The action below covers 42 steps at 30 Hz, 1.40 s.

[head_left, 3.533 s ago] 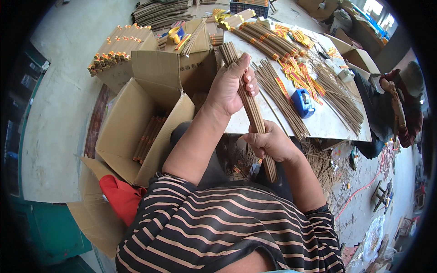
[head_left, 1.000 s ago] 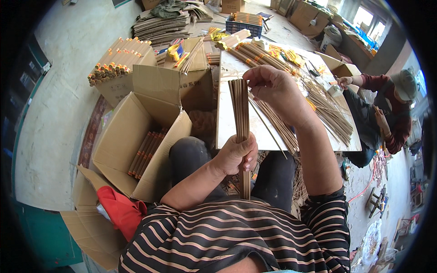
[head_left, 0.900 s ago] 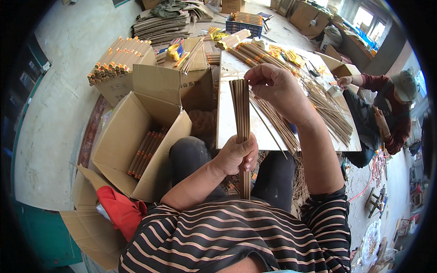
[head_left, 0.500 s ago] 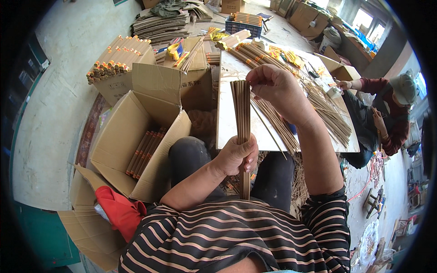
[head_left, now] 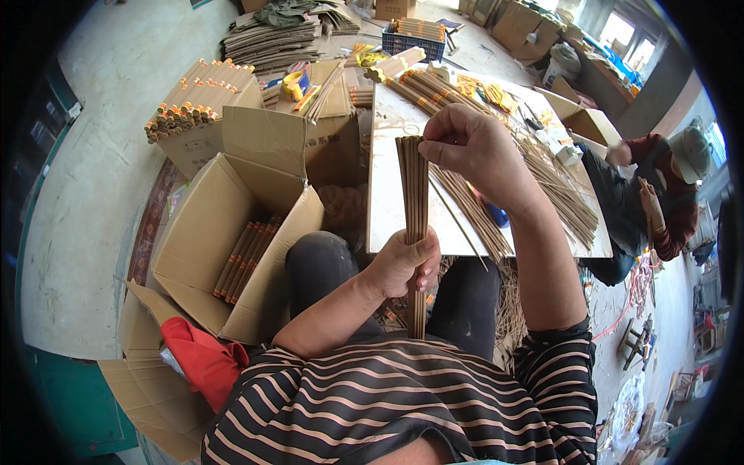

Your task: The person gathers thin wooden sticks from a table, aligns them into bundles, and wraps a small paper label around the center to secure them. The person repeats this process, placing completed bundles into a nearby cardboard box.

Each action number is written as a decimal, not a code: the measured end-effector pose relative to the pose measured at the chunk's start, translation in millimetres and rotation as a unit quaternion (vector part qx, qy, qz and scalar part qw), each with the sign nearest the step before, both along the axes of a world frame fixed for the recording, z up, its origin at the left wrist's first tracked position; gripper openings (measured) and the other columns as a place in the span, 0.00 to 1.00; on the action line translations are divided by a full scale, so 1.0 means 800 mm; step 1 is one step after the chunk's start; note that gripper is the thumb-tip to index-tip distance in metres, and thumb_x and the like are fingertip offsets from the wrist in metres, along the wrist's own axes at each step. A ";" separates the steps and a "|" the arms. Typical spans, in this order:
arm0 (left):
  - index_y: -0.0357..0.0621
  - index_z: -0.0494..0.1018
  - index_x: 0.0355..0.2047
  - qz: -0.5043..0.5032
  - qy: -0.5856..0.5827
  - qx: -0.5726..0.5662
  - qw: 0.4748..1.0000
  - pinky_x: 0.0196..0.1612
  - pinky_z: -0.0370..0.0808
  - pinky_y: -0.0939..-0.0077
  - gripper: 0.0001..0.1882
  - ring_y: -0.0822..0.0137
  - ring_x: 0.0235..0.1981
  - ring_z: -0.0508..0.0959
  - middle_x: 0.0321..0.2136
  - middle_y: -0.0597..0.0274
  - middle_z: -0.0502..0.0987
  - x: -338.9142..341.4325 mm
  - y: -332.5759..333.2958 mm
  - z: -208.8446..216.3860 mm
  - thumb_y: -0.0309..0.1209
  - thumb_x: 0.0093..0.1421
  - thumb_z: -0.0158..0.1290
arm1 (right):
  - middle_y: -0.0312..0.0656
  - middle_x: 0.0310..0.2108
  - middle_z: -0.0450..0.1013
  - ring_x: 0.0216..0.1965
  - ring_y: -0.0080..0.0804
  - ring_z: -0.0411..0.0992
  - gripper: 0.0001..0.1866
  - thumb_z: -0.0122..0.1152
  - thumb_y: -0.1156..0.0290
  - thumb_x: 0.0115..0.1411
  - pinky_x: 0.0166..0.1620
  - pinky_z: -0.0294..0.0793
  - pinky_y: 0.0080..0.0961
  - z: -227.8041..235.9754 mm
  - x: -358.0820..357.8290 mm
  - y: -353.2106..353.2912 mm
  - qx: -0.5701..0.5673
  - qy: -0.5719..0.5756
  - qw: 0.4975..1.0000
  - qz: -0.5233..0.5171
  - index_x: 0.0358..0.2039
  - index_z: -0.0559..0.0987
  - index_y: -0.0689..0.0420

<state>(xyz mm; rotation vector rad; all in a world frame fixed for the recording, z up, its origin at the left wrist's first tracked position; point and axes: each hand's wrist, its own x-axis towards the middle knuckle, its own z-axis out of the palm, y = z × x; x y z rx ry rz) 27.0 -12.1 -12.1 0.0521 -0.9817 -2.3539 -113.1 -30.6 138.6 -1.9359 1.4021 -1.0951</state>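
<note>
A bundle of thin brown incense sticks [head_left: 415,190] stands nearly upright in front of my chest, its upper ends fanned slightly apart. My left hand [head_left: 404,265] is wrapped round its lower half. At the upper end, the thumb and fingers of my right hand [head_left: 463,143] pinch the right edge of the bundle; which sticks they grip is hard to see. Behind my hands, many loose incense sticks [head_left: 554,186] are spread across a white table [head_left: 389,205]. To the left, an open cardboard box [head_left: 198,232] holds wrapped bundles [head_left: 246,260] with orange bands.
Tubes with orange bands [head_left: 198,97] are stacked on a carton at the far left. Yellow tape [head_left: 294,85] lies near the table. A red cloth [head_left: 198,356] hangs over the box flap. On the right sits a co-worker [head_left: 670,182]. A blue crate [head_left: 415,46] stands farther back.
The top of the bundle has shifted slightly right, and the fingers of my right hand have closed in at its edge. The co-worker's hands have moved.
</note>
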 end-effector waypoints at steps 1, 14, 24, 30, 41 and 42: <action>0.50 0.63 0.23 0.001 -0.003 0.003 1.000 0.16 0.65 0.83 0.16 0.77 0.12 0.66 0.13 0.70 0.64 0.000 0.001 0.000 0.44 0.59 0.51 | 0.33 0.26 0.71 0.28 0.17 0.69 0.05 0.59 0.77 0.54 0.33 0.72 0.15 -0.002 0.000 -0.002 0.009 -0.008 1.000 -0.002 0.32 0.74 0.61; 0.48 0.63 0.22 -0.011 0.002 0.031 0.999 0.16 0.66 0.80 0.17 0.74 0.12 0.67 0.13 0.69 0.65 0.000 -0.010 -0.013 0.45 0.57 0.52 | 0.36 0.23 0.73 0.24 0.19 0.70 0.05 0.60 0.76 0.53 0.28 0.72 0.16 -0.013 -0.004 -0.012 0.098 -0.144 0.983 0.052 0.30 0.75 0.62; 0.50 0.63 0.23 -0.003 0.003 0.025 1.000 0.16 0.64 0.82 0.17 0.76 0.12 0.67 0.13 0.70 0.64 -0.002 -0.015 -0.019 0.47 0.57 0.51 | 0.33 0.25 0.73 0.27 0.18 0.70 0.07 0.62 0.73 0.54 0.31 0.70 0.16 -0.040 -0.014 -0.044 0.048 -0.157 0.986 0.025 0.32 0.74 0.59; 0.48 0.65 0.21 0.002 -0.002 0.062 0.998 0.16 0.69 0.80 0.17 0.75 0.13 0.69 0.14 0.69 0.67 -0.002 -0.019 -0.016 0.46 0.56 0.54 | 0.32 0.25 0.73 0.27 0.16 0.69 0.09 0.63 0.68 0.54 0.32 0.68 0.14 -0.044 -0.025 -0.058 0.036 -0.249 0.968 -0.014 0.33 0.75 0.57; 0.47 0.66 0.20 -0.004 0.002 0.060 0.998 0.17 0.69 0.80 0.18 0.74 0.13 0.71 0.14 0.67 0.68 0.000 -0.021 -0.022 0.46 0.57 0.53 | 0.36 0.24 0.72 0.25 0.18 0.68 0.09 0.56 0.66 0.59 0.31 0.70 0.17 -0.038 -0.022 -0.041 0.027 -0.216 0.976 -0.009 0.30 0.75 0.59; 0.47 0.66 0.20 -0.004 -0.001 0.060 0.998 0.17 0.69 0.80 0.18 0.74 0.13 0.71 0.14 0.67 0.68 0.000 -0.020 -0.020 0.46 0.57 0.53 | 0.36 0.25 0.72 0.26 0.18 0.68 0.09 0.56 0.66 0.59 0.32 0.69 0.17 -0.029 -0.029 -0.044 0.003 -0.226 0.974 -0.018 0.31 0.75 0.59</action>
